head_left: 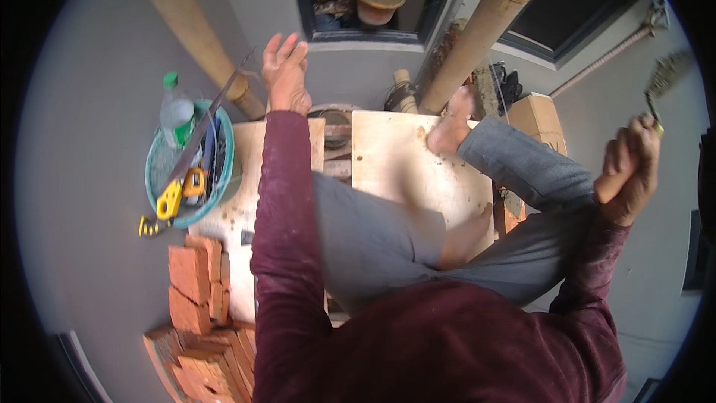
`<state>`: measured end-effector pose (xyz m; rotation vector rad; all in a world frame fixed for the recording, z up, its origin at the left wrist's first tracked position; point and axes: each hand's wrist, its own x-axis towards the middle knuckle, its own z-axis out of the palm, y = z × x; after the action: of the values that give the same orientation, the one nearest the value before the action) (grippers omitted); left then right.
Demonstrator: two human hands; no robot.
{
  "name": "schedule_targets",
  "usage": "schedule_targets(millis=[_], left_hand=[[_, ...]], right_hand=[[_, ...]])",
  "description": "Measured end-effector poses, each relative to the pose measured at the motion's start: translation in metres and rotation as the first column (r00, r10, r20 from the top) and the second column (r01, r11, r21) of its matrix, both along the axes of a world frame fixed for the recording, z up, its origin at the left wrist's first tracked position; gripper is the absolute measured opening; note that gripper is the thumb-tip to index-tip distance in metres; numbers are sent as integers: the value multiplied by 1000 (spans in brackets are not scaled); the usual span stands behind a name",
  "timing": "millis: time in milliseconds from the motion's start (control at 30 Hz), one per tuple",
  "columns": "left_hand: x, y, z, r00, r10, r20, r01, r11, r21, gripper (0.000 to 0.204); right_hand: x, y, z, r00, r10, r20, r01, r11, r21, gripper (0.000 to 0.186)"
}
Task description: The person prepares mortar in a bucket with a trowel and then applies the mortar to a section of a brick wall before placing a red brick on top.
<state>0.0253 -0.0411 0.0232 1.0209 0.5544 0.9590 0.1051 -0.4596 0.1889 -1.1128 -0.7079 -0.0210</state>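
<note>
Your right hand (632, 168) was clenched around the handle of the trowel (670, 75), which stood up and out to your right, its smeared blade in front of the grey wall; whether it touched the wall, you could not tell from this view. A firm wrap of the fingers near the neck, with the wrist kept loose, suited steering the blade, and it seemed best to hold it flat so nothing slid off. Your left hand (287, 78) was raised, its fingers released and holding nothing.

That hand called for care: the saw (170, 198) leaned across the teal basin (151, 172), its tip rising close beside your fingers. A bottle (177, 116) shared the basin. The left bamboo pole (175, 15) and the right bamboo pole (500, 7) bounded your forward reach. Broken and stacked bricks (189, 276) lay by your left elbow, a cardboard box (537, 121) beyond your bent knee. Your bare foot (451, 125) rested on the wooden boards (388, 149), where scattered crumbs could have made footing slippery.
</note>
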Motion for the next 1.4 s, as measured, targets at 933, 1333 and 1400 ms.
schedule_targets(millis=[933,1333,1400], left_hand=[[113,22,-125,928,-312,202,364,870,-331,70],[77,33,-99,863,-250,440,410,855,-318,55],[49,37,-102,880,-216,423,386,844,-372,56]], right_hand=[[296,400,-175,922,132,-363,-173,981,-84,18],[221,371,-105,780,442,-442,-502,865,-21,10],[185,387,-113,707,568,-422,-566,812,145,9]])
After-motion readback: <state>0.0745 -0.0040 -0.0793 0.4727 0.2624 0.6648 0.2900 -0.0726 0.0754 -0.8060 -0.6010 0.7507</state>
